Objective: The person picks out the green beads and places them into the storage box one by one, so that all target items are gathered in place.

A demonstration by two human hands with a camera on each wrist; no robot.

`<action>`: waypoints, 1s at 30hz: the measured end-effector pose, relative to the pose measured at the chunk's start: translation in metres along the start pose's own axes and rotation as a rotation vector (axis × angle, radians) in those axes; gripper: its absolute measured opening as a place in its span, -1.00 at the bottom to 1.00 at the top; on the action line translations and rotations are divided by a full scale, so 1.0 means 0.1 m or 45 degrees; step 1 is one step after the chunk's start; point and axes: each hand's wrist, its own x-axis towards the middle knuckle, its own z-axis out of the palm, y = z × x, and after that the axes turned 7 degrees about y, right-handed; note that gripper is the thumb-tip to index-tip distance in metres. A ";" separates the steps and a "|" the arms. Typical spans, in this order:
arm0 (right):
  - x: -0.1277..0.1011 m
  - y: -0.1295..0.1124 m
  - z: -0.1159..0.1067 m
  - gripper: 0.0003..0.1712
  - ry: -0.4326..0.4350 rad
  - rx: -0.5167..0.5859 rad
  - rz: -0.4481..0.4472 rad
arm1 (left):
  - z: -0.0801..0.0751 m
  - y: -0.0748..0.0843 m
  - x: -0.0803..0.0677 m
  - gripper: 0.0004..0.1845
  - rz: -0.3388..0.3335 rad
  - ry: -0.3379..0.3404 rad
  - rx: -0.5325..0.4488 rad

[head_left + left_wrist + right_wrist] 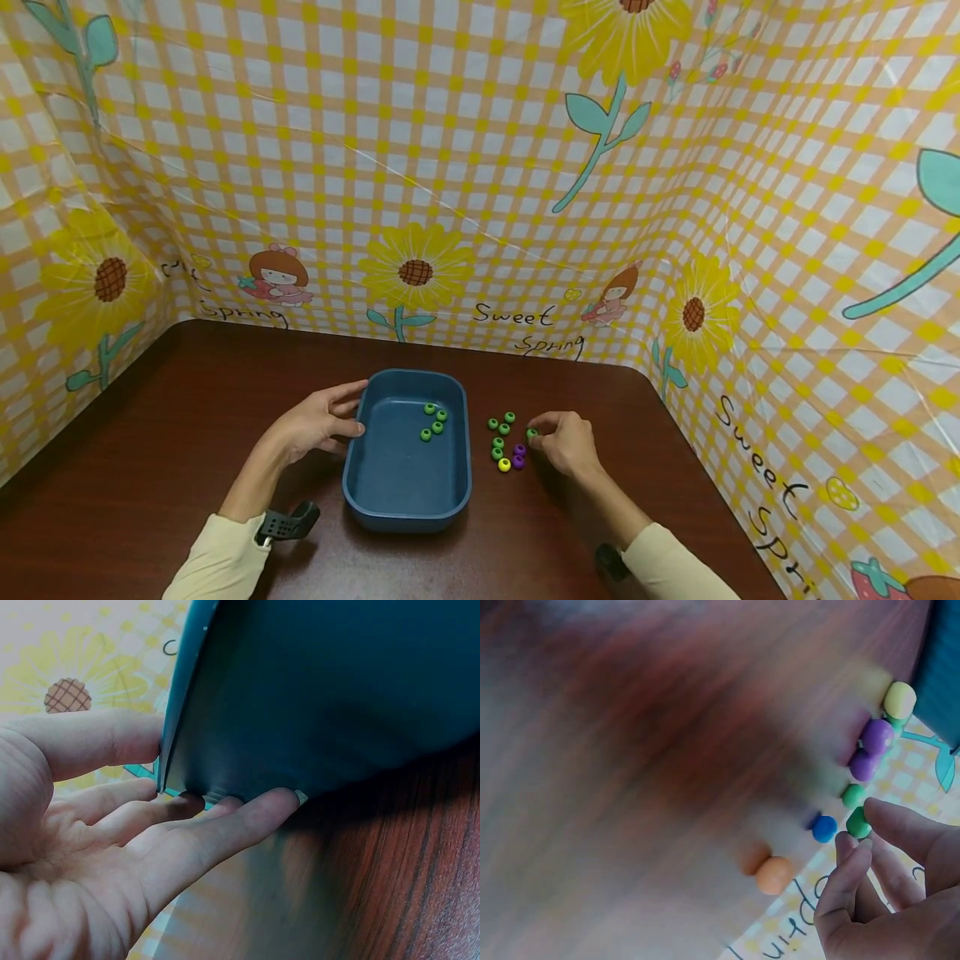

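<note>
head: left hand [318,422] spread, fingertips braced on blue tray [358,487] wall; right hand [566,442] pinching green bead [532,433] at fingertips.
left wrist: thumb on rim, fingers under wall; hold steady.
right wrist: lift straight up; purple beads [870,750], blue bead [824,828], orange bead [774,875] crowd close, easily knocked.
</note>
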 end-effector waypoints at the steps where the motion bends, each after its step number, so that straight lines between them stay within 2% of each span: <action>1: 0.01 -0.02 0.00 -0.83 -0.005 0.006 0.000 | 0.00 0.00 0.00 -0.13 0.001 0.001 0.001; 9: 0.07 -0.24 -0.02 -0.79 -0.009 0.047 -0.057 | -0.03 0.01 -0.01 -0.13 0.010 0.013 0.004; 15: 0.08 -0.38 -0.01 -0.79 -0.025 0.080 -0.033 | -0.03 -0.02 0.01 -0.12 0.010 -0.013 -0.006; 21: 0.09 -0.48 0.02 -0.81 -0.027 0.114 -0.088 | -0.02 -0.02 0.01 -0.13 0.008 -0.005 0.004; 30: 0.13 -0.67 0.02 -0.82 -0.040 0.157 -0.095 | -0.01 -0.01 0.02 -0.13 0.014 -0.013 0.010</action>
